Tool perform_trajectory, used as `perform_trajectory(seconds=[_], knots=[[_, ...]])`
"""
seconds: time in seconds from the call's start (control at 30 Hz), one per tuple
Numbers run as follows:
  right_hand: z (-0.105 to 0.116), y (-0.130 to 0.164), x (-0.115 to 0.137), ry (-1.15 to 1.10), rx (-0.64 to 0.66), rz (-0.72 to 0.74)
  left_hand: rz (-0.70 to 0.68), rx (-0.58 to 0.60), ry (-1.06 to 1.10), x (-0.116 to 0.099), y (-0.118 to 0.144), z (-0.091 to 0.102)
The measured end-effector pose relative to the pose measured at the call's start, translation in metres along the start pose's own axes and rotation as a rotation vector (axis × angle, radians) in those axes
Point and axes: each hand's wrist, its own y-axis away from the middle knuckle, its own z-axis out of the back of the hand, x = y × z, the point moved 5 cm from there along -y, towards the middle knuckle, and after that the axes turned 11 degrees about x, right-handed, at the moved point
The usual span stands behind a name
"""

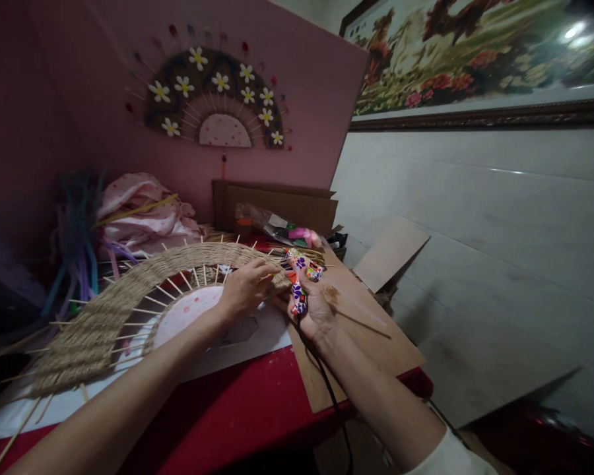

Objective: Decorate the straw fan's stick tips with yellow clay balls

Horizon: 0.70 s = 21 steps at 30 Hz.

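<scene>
A large half-round woven fan (86, 316) of twisted tan cord on thin sticks lies across the table's left and middle, with a pink spotted half-disc (188, 310) at its centre. My left hand (247, 287) reaches over that half-disc, fingers closed at the fan's right end; its fingertips are partly hidden. In my right hand (317, 313) is a glue gun (299, 280) with a colourful flower pattern, its nozzle pointing left close to the fan's end and my left fingertips. A black cord (327, 382) runs down from its handle.
A brown board (371, 336) with a thin stick lies at right on the red tablecloth (237, 409). Behind are pink spotted cloth (146, 204), blue ribbons (76, 231), cardboard (277, 201) and a plastic bag (264, 221). A flowered fan (212, 76) hangs on the pink panel.
</scene>
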Motion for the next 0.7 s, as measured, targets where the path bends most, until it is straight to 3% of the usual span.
perform_trajectory(seconds=[0.33,0.7], knots=[[0.0032,-0.0008,-0.0012,0.009,0.005,0.009,0.173,-0.011,-0.015,0.0077,-0.0013,-0.0008],[0.0019,0.0001,-0.0015,0.034,0.011,0.009,0.071,-0.031,-0.102,0.0001,-0.0024,0.0013]])
